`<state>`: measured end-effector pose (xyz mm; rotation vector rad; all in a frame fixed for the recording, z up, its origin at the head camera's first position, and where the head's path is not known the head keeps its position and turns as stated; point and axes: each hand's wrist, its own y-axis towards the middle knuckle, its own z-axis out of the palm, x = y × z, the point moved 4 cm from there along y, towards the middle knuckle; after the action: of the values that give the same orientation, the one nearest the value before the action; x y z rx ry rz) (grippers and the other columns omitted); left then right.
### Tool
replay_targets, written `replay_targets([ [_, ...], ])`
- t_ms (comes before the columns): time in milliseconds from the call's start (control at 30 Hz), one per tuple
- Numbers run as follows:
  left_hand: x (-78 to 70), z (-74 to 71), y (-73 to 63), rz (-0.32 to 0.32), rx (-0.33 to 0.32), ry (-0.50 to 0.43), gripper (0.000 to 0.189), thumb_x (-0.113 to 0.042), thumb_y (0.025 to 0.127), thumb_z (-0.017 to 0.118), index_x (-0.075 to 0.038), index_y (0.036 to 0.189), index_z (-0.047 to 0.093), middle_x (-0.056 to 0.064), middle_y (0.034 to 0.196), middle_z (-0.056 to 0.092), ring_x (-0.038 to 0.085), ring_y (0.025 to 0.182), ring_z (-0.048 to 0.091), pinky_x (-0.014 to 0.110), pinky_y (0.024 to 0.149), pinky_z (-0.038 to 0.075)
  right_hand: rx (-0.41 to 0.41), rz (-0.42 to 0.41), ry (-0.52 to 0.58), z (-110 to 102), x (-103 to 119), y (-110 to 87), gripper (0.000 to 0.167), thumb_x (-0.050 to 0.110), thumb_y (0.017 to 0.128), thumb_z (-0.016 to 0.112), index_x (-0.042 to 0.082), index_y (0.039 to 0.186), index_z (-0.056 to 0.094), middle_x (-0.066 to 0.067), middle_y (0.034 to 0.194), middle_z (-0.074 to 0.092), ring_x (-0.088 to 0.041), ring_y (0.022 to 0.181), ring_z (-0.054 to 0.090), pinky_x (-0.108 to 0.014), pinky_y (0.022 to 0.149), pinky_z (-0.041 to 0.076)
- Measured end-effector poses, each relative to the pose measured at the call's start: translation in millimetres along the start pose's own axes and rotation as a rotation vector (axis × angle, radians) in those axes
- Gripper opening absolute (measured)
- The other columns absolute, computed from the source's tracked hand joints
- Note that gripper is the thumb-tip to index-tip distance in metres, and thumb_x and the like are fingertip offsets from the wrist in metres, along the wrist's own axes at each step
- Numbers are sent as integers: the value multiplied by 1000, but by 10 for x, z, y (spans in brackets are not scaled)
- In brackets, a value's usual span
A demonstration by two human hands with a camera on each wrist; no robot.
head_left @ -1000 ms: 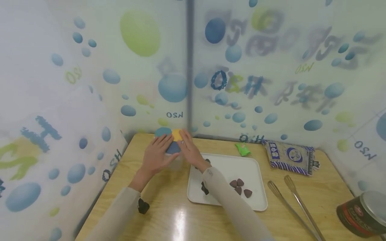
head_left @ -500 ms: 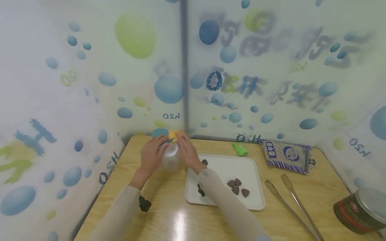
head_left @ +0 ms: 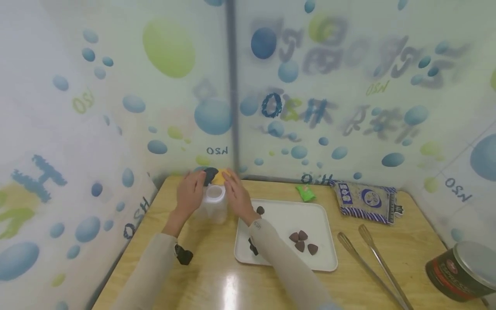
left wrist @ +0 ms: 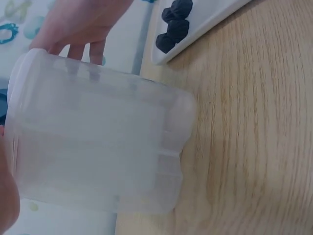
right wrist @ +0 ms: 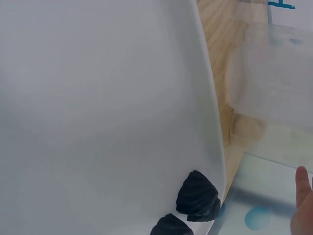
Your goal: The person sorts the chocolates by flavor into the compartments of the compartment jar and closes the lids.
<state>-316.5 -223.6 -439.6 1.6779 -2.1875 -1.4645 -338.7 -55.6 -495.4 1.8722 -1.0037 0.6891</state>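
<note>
Vs 1 s ago: the round dark-blue lid (head_left: pixel 210 175) is off. It lay flat on the translucent plastic container (head_left: pixel 217 209) then; now it's tipped up on edge behind the container's mouth, so the round opening shows. Container stands upright on the light wooden table (head_left: pixel 205 275), far L part, just L of the white rectangular tray (head_left: pixel 284 215). Tray & its small dark lumps (left wrist: pixel 178 30) look unmoved.

L hand (head_left: pixel 190 193): raised at container's L side, pinching the lid, wrist bent fwd. R hand (head_left: pixel 239 197): fingers extended, roughly straight, alongside container's R side, tips by the yellow lid (head_left: pixel 220 177) behind; can't tell if it touches either. Both forearms, in pale sleeves, reach fwd & converge; R one crosses over tray's L part.
</note>
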Motion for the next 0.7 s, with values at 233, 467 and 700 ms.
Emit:
replay_targets([
  [233,81,51,-69,-113,78,-10,48,-37,107,39,-4,91,70,17,110,73,39,106,68,54,91,51,4,58,-6,-10,-16,-28,48,40,109,30,23,151,42,2,166,27,-23,147,39,-44,116,38],
  [467,96,73,-158,-147,89,9,49,-40,107,39,-3,105,72,19,116,72,39,108,68,56,89,52,9,79,-31,15,-38,-102,47,41,109,30,25,152,42,10,165,24,-22,147,38,-45,117,36],
  [700,76,19,-86,-122,49,3,44,-36,107,42,-3,105,72,19,117,71,40,109,67,55,92,51,-17,31,-28,6,-9,-27,48,41,109,29,24,151,42,4,165,28,-23,147,37,-47,116,37],
])
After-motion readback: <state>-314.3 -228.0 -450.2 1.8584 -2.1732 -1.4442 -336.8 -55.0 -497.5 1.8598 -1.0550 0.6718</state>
